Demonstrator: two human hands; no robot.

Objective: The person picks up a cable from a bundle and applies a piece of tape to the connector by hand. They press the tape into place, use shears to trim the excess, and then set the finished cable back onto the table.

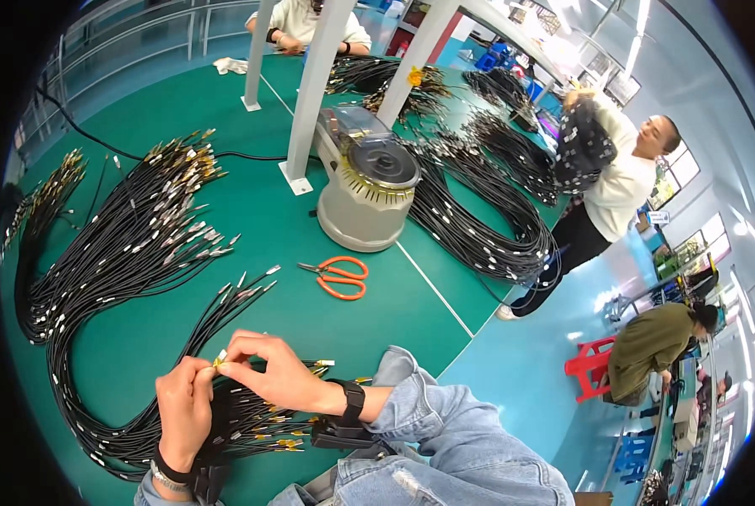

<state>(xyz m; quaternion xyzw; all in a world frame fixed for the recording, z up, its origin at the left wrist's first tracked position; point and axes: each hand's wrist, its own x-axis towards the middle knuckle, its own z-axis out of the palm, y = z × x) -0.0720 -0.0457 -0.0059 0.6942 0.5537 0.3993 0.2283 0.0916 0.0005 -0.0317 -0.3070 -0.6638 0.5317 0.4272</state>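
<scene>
My left hand [183, 409] and my right hand [274, 371] meet over the near edge of the green table. Both are closed, fingertips pinched together on the small yellow-and-white end of a cable [220, 360]. Most of that cable is hidden by my fingers. Just beneath and beside my hands lies a bundle of black cables [82, 371] with yellow and white tips, curving round to the left. Several loose cable ends [247, 295] point up and away, just past my hands. Orange-handled scissors [343, 277] lie on the table farther off, untouched.
A grey round machine [369, 198] stands mid-table beside white metal posts [314, 93]. More cable bundles [478, 223] lie to the right. One person [617, 177] stands at the right table edge holding a dark patterned bundle; another sits across the table [297, 29]. Red stool [591, 368] at right.
</scene>
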